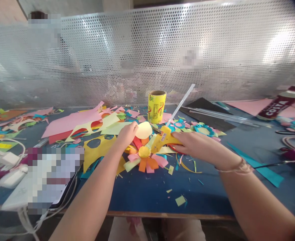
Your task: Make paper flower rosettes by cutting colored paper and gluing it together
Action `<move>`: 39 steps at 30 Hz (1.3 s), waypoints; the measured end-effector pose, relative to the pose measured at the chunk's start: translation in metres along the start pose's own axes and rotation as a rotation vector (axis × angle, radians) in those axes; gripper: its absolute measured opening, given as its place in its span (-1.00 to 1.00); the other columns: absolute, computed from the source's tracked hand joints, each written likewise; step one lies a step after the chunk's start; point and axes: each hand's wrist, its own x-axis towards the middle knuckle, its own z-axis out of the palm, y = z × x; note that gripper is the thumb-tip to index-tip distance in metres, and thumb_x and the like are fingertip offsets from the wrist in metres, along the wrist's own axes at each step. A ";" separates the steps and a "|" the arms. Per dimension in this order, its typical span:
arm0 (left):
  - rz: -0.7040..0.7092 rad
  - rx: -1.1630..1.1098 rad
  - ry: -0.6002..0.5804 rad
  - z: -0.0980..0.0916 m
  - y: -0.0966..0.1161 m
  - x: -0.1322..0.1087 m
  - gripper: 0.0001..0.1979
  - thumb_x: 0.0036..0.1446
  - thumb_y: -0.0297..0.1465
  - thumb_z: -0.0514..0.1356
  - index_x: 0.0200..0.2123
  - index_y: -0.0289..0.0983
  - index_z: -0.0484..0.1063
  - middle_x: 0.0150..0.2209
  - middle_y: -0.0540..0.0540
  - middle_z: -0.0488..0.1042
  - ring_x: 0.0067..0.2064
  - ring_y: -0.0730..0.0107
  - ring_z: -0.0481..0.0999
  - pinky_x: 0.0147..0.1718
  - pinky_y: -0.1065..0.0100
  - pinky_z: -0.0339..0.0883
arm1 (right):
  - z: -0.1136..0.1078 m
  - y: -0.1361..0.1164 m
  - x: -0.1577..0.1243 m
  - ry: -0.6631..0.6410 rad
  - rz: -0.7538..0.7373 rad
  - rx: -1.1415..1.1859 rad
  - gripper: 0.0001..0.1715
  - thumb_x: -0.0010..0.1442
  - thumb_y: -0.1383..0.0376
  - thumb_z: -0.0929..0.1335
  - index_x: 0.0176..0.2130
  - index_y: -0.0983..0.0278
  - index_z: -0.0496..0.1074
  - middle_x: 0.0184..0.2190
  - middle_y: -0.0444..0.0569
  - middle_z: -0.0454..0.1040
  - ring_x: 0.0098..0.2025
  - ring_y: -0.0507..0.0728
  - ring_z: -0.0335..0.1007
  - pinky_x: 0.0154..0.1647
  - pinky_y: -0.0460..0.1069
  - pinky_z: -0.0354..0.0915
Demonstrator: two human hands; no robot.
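Note:
My right hand [190,143] is wrapped round a yellow glue gun [163,139] with a clear glue stick [181,103] sticking out of its back. The gun's nozzle points down-left at the yellow centre of a paper flower [145,158] with pink, orange and green petals, lying on the blue table [147,194]. My left hand [126,134] pinches a pale yellow paper circle [143,130] just above the flower.
A yellow tape roll [157,106] stands behind the flower. Coloured paper sheets and scraps [72,124] cover the left and back. A tablet [49,177] and white cables lie at front left. A Costa bottle [280,104] and spare glue sticks [225,115] are at the right. Perforated metal screen behind.

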 end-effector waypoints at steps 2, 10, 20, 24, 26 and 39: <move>0.002 0.004 0.003 0.000 0.000 0.000 -0.80 0.27 -0.34 -0.08 -0.24 -0.23 0.31 -0.38 -0.10 0.47 -0.31 0.26 0.46 -0.38 0.35 0.17 | 0.000 0.003 0.000 -0.013 -0.014 0.040 -0.83 0.22 0.21 0.22 -0.32 0.23 0.32 -0.48 -0.10 0.42 -0.49 0.02 0.30 -0.53 -0.06 0.02; -0.012 -0.009 -0.010 -0.001 0.002 0.000 -0.80 0.26 -0.35 -0.07 -0.24 -0.23 0.33 -0.37 -0.10 0.48 -0.30 0.27 0.46 -0.36 0.35 0.21 | 0.003 0.010 0.000 -0.007 -0.021 0.042 -0.82 0.21 0.20 0.21 -0.34 0.24 0.29 -0.46 -0.08 0.41 -0.54 0.01 0.24 -0.57 -0.05 -0.07; -0.025 -0.041 -0.021 -0.003 0.003 -0.001 -0.79 0.26 -0.35 -0.07 -0.24 -0.23 0.34 -0.39 -0.09 0.46 -0.32 0.29 0.45 -0.35 0.35 0.22 | -0.001 0.011 -0.003 0.000 0.013 0.029 -0.81 0.24 0.25 0.19 -0.26 0.25 0.34 -0.40 -0.05 0.45 -0.46 0.05 0.30 -0.49 -0.04 0.02; -0.015 -0.047 -0.014 -0.003 0.003 -0.001 -0.78 0.26 -0.35 -0.08 -0.25 -0.24 0.33 -0.39 -0.10 0.45 -0.32 0.28 0.44 -0.35 0.34 0.21 | 0.002 0.013 -0.003 0.028 0.034 -0.042 -0.81 0.24 0.25 0.19 -0.25 0.24 0.35 -0.39 -0.05 0.45 -0.47 0.05 0.28 -0.49 -0.04 0.00; -0.017 -0.052 -0.016 -0.003 0.003 -0.001 -0.79 0.26 -0.35 -0.07 -0.26 -0.24 0.33 -0.40 -0.09 0.45 -0.32 0.28 0.44 -0.35 0.34 0.20 | 0.003 0.013 -0.002 0.041 0.041 -0.074 -0.82 0.23 0.27 0.20 -0.24 0.23 0.35 -0.40 -0.05 0.45 -0.46 0.05 0.29 -0.50 -0.05 -0.03; 0.015 -0.077 0.028 0.000 -0.001 -0.001 -0.80 0.24 -0.34 -0.06 -0.26 -0.21 0.32 -0.44 -0.06 0.43 -0.37 0.29 0.43 -0.38 0.36 0.20 | 0.005 0.004 0.005 0.046 0.104 -0.223 -0.74 0.26 0.20 0.16 -0.25 0.26 0.35 -0.51 -0.07 0.41 -0.57 0.02 0.24 -0.57 -0.06 -0.16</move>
